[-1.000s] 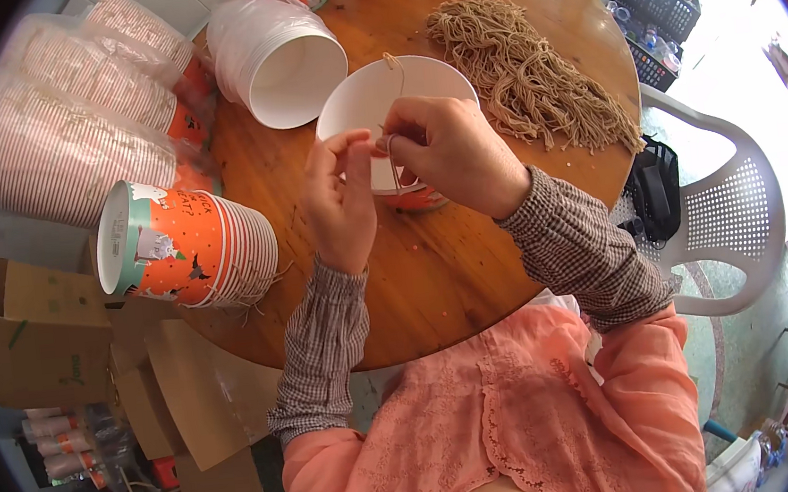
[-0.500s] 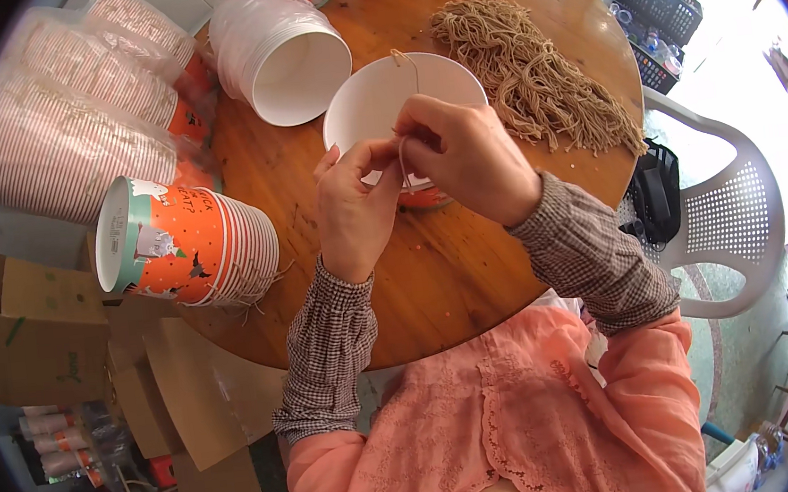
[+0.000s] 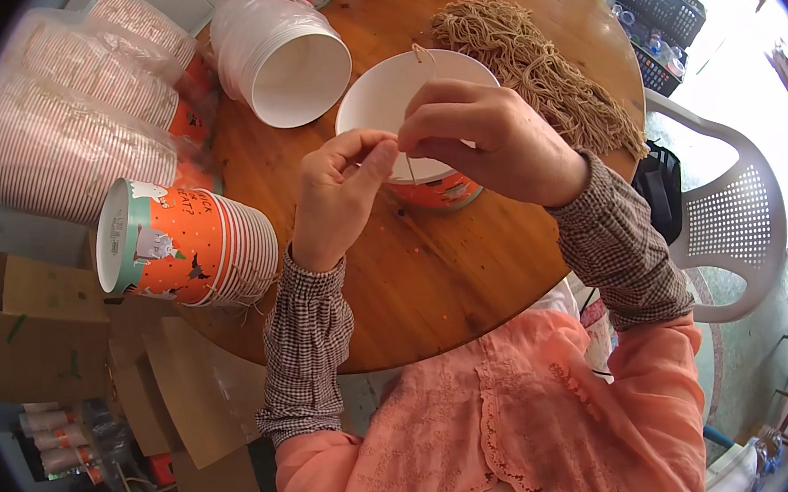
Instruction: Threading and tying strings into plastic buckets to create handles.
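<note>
An orange paper bucket [image 3: 427,191] with a white inside stands upright on the round wooden table [image 3: 436,289]. My left hand [image 3: 337,195] pinches its near rim between thumb and forefinger. My right hand [image 3: 488,142] sits over the bucket and pinches a thin tan string [image 3: 421,54] that loops up above the rim. Both hands meet at the same spot on the rim.
A pile of tan strings [image 3: 538,71] lies at the table's far right. A stack of orange buckets [image 3: 190,247] lies on its side at the left, a white-mouthed stack [image 3: 286,62] behind it, and wrapped stacks [image 3: 72,154] further left. A white plastic chair [image 3: 732,213] stands right; cardboard [image 3: 53,345] lies left.
Both hands have stayed at the bucket's near rim and shifted slightly, with the string loop now standing up over the bucket's opening.
</note>
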A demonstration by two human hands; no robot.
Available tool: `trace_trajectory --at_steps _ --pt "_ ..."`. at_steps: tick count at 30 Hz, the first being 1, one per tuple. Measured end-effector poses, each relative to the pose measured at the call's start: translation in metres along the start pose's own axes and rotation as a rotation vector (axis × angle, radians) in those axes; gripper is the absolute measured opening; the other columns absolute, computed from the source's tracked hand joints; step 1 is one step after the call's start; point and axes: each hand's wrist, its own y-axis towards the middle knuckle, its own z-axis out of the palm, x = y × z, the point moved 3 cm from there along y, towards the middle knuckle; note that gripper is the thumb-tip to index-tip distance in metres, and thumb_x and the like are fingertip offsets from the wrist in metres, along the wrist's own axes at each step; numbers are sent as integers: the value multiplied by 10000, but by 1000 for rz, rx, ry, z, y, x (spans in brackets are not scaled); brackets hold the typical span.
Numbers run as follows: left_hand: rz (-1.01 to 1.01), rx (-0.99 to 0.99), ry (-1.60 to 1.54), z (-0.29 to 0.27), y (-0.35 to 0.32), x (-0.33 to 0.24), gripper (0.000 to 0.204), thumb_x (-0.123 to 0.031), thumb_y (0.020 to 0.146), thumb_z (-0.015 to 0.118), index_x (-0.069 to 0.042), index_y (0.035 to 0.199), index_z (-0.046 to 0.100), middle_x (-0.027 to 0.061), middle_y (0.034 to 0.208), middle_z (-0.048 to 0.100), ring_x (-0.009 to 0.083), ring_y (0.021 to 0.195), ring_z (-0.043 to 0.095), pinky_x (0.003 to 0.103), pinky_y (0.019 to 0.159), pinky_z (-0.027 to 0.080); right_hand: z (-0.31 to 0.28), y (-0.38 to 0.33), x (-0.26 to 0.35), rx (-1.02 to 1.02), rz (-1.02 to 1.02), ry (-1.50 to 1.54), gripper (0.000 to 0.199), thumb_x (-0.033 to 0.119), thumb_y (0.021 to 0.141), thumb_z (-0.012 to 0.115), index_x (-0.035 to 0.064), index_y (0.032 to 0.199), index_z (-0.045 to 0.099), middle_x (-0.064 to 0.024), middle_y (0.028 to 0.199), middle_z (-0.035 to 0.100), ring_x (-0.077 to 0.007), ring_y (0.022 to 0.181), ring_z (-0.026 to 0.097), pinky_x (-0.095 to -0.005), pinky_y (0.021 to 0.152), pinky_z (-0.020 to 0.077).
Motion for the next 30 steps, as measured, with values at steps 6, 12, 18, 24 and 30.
trace_trajectory --at_steps 6,12,18,24,30 --pt "45 124 11 10 -3 0 196 -142 924 638 30 1010 677 48 910 617 80 783 573 201 682 477 5 -5 -17 10 75 7 82 34 852 658 49 931 651 -45 918 597 -178 775 604 -285 664 494" --pt "-40 122 84 14 -5 1 191 -149 916 648 27 977 687 49 883 607 87 809 566 212 701 476 -4 -14 -19 -266 91 -3 87 83 844 671 33 914 656 -95 923 620 -261 837 605 -342 739 500" --pt "-10 104 101 11 -8 1 188 -148 918 645 32 955 684 41 873 604 87 791 551 218 692 458 -7 -42 -17 -172 192 -124 139 186 826 713 114 944 703 -31 1024 651 -221 1022 577 -421 1034 333" --pt "-52 86 75 13 -8 1 178 -144 916 647 28 938 685 43 830 635 103 794 544 238 726 454 -5 -41 -17 -154 188 -134 120 128 794 743 116 910 714 3 947 671 -163 988 608 -419 1063 295" --pt "-30 115 123 11 -8 0 173 -140 913 651 26 950 682 47 889 620 95 790 548 228 698 455 -3 -41 -16 -123 209 -70 66 165 845 693 120 892 680 21 896 655 -166 952 610 -458 1096 259"
